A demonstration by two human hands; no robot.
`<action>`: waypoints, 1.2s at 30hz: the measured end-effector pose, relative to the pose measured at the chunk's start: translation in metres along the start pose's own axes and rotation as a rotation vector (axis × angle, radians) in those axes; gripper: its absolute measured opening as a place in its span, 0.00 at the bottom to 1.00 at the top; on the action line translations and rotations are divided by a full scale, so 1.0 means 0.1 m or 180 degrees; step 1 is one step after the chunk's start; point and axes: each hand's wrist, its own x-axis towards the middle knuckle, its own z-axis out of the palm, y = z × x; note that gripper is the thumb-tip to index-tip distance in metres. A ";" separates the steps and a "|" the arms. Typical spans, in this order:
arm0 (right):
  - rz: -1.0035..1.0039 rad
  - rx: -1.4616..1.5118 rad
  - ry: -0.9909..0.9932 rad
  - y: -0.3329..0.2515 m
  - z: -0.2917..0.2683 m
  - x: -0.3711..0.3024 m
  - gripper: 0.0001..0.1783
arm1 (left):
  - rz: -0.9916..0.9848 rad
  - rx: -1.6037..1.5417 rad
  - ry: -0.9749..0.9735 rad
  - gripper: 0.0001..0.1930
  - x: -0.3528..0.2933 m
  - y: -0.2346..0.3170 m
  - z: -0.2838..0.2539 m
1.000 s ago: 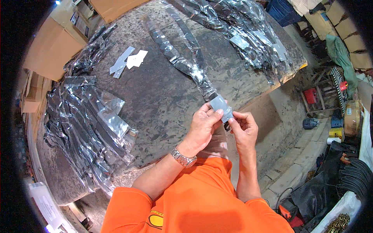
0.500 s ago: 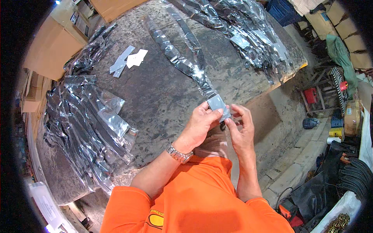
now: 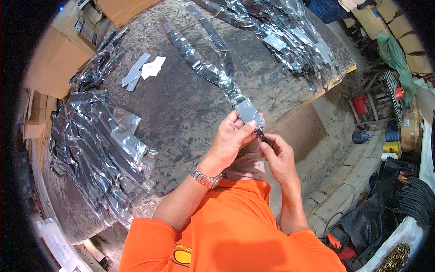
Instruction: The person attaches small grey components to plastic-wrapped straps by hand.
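A long black strap [image 3: 194, 59] in a clear plastic sleeve runs doubled across the table toward me. At its near end sits a small grey card [image 3: 247, 111] under shiny plastic. My left hand [image 3: 230, 141] is closed on this end, thumb on top of the card and fingers beneath. Just below, my right hand [image 3: 280, 157] pinches a dark end piece [image 3: 261, 135] that sticks out past the card. What that piece is made of is too small to tell.
Plastic-wrapped black straps lie in piles on the left [image 3: 106, 149] and far right [image 3: 290, 38] of the dark table [image 3: 167, 113]. Loose white cards [image 3: 153, 68] and grey cards [image 3: 136, 72] lie between them. Cardboard boxes [image 3: 54, 63] stand at the left; a stool [image 3: 369, 109] is at the right.
My left hand has shifted slightly left and up with the card end. My right hand has moved down off the card's edge, and the dark end piece now shows between the hands.
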 end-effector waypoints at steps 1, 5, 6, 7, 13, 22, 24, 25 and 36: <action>0.0002 0.0002 0.0015 0.00 0.00 -0.01 0.15 | 0.0077 -0.0116 -0.0015 0.18 0.00 -0.01 0.01; 0.0078 0.0365 0.0308 -0.05 0.04 -0.02 0.09 | 0.0195 -0.0113 -0.0059 0.18 -0.01 -0.09 0.02; 0.0065 0.0458 0.0326 -0.06 0.04 0.00 0.09 | 0.0252 0.0109 -0.0094 0.19 -0.03 -0.13 0.03; 0.0063 0.0463 0.0321 -0.06 0.04 0.01 0.09 | 0.0309 0.0332 -0.0126 0.19 -0.04 -0.15 0.03; -0.0051 0.0371 0.0320 -0.05 0.04 0.03 0.09 | 0.0776 0.1207 0.0785 0.17 -0.22 -0.17 0.10; -0.0905 -0.0745 0.0606 -0.22 0.12 -0.06 0.12 | 0.2345 0.3454 0.0793 0.08 -0.27 0.12 0.11; -0.1076 -0.0983 0.0668 -0.25 0.13 -0.07 0.12 | 0.2314 0.3587 0.0814 0.07 -0.28 0.15 0.12; -0.1073 -0.0984 0.0674 -0.27 0.14 -0.09 0.12 | 0.2312 0.3586 0.0807 0.07 -0.28 0.14 0.10; -0.0662 -0.0638 0.0583 -0.18 0.17 -0.06 0.13 | 0.2727 0.4000 0.0897 0.07 -0.31 0.03 0.05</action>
